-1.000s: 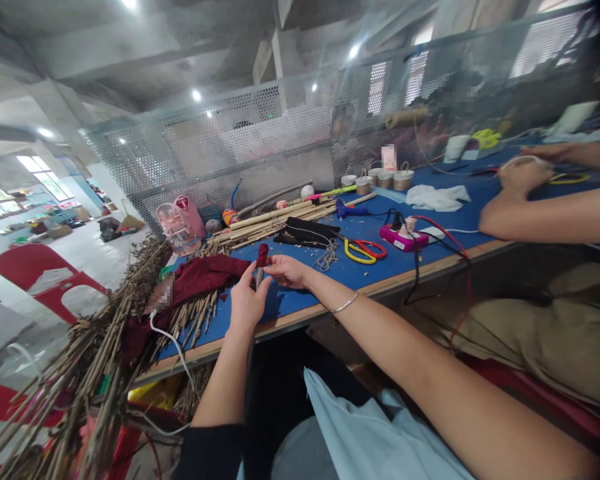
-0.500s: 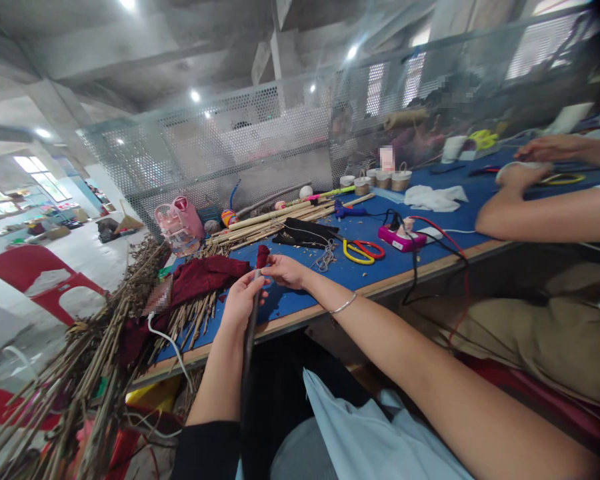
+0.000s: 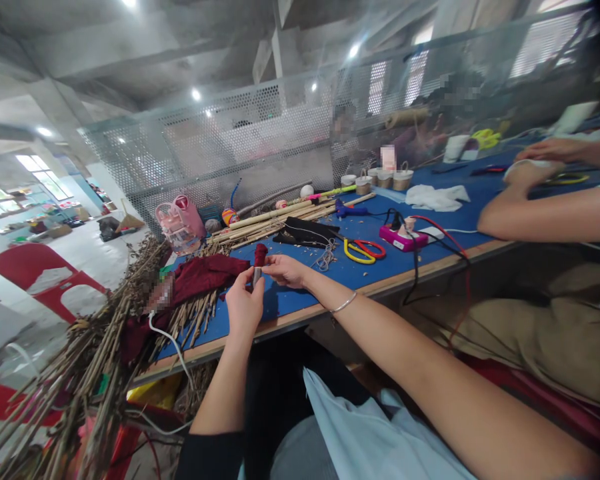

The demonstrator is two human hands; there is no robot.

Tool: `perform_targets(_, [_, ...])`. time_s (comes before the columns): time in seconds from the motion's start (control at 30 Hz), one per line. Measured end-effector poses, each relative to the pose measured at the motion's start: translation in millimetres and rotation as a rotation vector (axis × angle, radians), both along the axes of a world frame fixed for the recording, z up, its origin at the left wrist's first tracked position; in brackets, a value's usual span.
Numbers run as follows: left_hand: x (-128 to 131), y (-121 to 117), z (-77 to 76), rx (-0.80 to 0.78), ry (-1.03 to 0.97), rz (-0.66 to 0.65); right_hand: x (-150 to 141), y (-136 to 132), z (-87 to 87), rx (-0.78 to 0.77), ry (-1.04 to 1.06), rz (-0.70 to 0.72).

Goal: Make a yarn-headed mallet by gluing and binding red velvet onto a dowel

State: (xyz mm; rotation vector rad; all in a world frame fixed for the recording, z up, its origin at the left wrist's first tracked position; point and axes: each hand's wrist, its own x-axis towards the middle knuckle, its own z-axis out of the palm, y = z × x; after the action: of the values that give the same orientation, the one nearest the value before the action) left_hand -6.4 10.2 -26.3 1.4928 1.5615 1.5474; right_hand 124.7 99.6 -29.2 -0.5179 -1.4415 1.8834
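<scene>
My left hand (image 3: 246, 303) is closed around a grey stick (image 3: 257, 276), with its thumb along the near side. Dark red cloth (image 3: 261, 254) is bunched over the stick's upper end. My right hand (image 3: 286, 271) is closed in a pinch just below that cloth, at the stick's side. Whatever lies between its fingertips is too small to make out. Left of my hands, a larger dark red cloth (image 3: 205, 277) lies over dried stalks on the blue table (image 3: 293, 303). The stick's lower part is hidden behind my left hand and forearm.
Scissors (image 3: 363, 251) with yellow and red handles lie beside tangled grey cord (image 3: 325, 257). A magenta power strip (image 3: 403, 238) trails cables over the table edge. Dried stalks (image 3: 95, 340) jut out at left. A co-worker's forearm (image 3: 545, 215) rests at right.
My left hand has turned and wrapped further around the stick. The stick's long lower part, visible before, is now hidden. My right hand stays almost in place.
</scene>
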Motion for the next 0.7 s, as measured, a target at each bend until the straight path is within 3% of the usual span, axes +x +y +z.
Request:
perform_targets(0.43, [-10,10,-2.8,-0.115,-0.406,-0.267,-1,4,-4.2,-0.022,-0.015,-0.040])
perform_targets(0.57, [-12,11,-3.6,-0.153,-0.434,-0.323,-1,1,-2.3,-0.019,-0.015,-0.025])
perform_targets(0.7, [-6,10,-5.6,-0.160,-0.387,-0.279,-1,-2,-1.5,-0.011,-0.016,0.014])
